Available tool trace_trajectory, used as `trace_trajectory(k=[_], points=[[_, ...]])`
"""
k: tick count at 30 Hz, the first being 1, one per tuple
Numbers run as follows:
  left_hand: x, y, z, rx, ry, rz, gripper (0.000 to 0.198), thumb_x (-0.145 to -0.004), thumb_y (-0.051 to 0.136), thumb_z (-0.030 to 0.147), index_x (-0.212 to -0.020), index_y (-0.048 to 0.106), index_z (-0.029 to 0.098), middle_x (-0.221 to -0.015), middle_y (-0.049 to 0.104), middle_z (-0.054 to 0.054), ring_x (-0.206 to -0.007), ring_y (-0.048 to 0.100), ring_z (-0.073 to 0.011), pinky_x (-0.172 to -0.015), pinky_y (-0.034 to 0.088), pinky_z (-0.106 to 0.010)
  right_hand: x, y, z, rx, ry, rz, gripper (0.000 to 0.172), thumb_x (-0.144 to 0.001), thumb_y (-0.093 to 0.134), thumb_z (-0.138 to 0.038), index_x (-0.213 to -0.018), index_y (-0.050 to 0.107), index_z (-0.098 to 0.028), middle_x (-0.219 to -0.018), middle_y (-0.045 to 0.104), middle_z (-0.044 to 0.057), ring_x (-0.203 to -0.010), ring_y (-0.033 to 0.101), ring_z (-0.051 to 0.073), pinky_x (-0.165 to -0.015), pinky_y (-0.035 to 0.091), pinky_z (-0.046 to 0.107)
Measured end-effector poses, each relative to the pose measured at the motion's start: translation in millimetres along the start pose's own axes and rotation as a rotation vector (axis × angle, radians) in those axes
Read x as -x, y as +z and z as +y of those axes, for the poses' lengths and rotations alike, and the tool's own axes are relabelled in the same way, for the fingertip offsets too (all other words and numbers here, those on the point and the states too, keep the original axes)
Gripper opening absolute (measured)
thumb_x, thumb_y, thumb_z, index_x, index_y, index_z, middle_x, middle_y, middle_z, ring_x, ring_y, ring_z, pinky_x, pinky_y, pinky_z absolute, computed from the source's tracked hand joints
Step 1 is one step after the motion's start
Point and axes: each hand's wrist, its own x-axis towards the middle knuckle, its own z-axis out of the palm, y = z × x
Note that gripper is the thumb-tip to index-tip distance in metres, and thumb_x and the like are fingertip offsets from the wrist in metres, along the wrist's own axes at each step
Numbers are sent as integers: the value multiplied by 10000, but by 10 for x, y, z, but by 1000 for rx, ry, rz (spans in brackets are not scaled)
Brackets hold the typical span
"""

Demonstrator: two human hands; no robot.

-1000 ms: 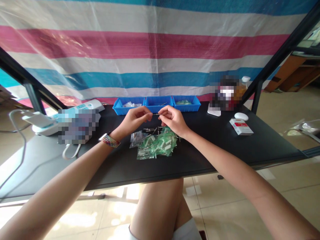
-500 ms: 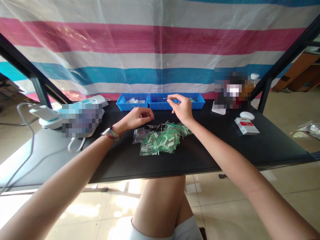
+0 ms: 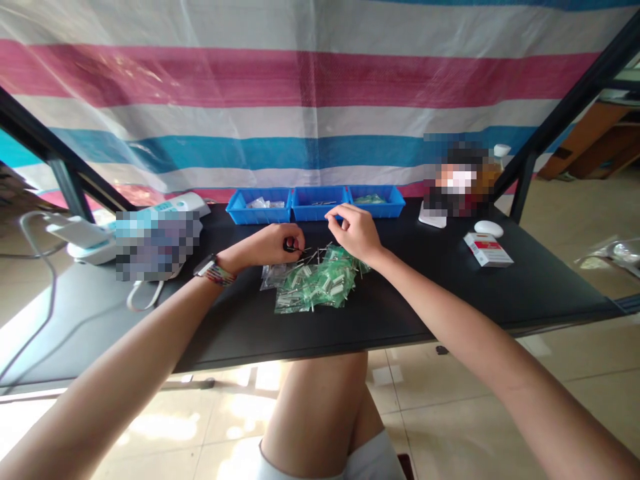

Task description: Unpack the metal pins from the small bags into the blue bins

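Observation:
My left hand (image 3: 280,245) is low over the table with its fingers curled into a pinch at the loose thin metal pins (image 3: 317,253). Whatever sits between its fingertips is too small to make out. In front of the middle blue bin (image 3: 320,212), my right hand (image 3: 354,231) is loosely bent, thumb and forefinger apart, with nothing visible in it. More thin metal pins lie inside that bin. Just nearer to me is a heap of green plastic packets (image 3: 320,283) holding pale and metal pieces. Clear plastic packets (image 3: 273,275) lie at the heap's left side, partly under my left hand.
The left blue bin (image 3: 260,215) contains clear packets, the right blue bin (image 3: 380,210) green ones. A power strip (image 3: 90,243) with a cable stands at the left. To the right are a small white and red box (image 3: 487,250) and a white rounded object (image 3: 489,229).
My right hand has let go of a thin metal pin over the middle bin and drawn back toward me. My left hand has lowered to the loose pins. The view has shifted slightly.

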Motion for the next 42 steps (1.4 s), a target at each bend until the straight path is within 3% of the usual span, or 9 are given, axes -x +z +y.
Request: trace_trajectory(k=[10,16,19,25,29,36,42], points=[[7,-15,12,49,32,-18,63,-756,669,212,-804,710,206,-766,690,2,-686,597,-152,-672,474,-245,23,-11,-44,-36,7,-36,173,-972,605,-246,-833,703,-212,-903,755,33,-540,503,125,-634,412,315],[-26,-39,170,259,6,155,106,-789,746,291,-803,713,191,-830,720,-37,-791,641,-188,-790,524,-298,14,-42,-132,-137,12,-75,187,-982,615,-287,-834,704,-215,-881,737,42,-585,543,146,-634,453,311],[-45,-43,254,424,-7,239,212,-807,802,369,-818,698,185,-821,701,-43,-777,637,-183,-766,525,-303,25,-46,-195,-211,4,-116,138,-965,646,-285,-870,718,-214,-893,729,38,-612,571,147,-623,468,301],[-52,10,336,598,-37,281,389,-748,891,483,-821,663,176,-806,704,-42,-778,674,-184,-748,545,-299,78,11,-313,-335,31,-188,110,-901,744,-311,-944,715,-215,-974,741,37,-650,632,139,-601,510,280],[-44,54,304,638,-30,315,384,-734,918,455,-808,664,177,-807,706,-30,-768,683,-178,-734,548,-292,99,50,-352,-372,35,-160,130,-887,762,-315,-927,685,-219,-955,728,38,-641,625,135,-602,527,283],[-31,62,182,710,-4,353,336,-787,925,414,-770,684,180,-926,804,-83,-900,757,-220,-895,590,-359,93,3,-416,-356,33,-58,52,-917,678,-272,-891,674,-227,-885,661,30,-619,579,135,-605,523,297],[-25,21,234,640,-23,356,372,-776,935,464,-916,739,181,-916,784,-73,-898,757,-220,-867,595,-341,73,16,-336,-459,165,-67,228,-964,672,-458,-905,668,-237,-847,685,36,-673,640,177,-571,524,294]])
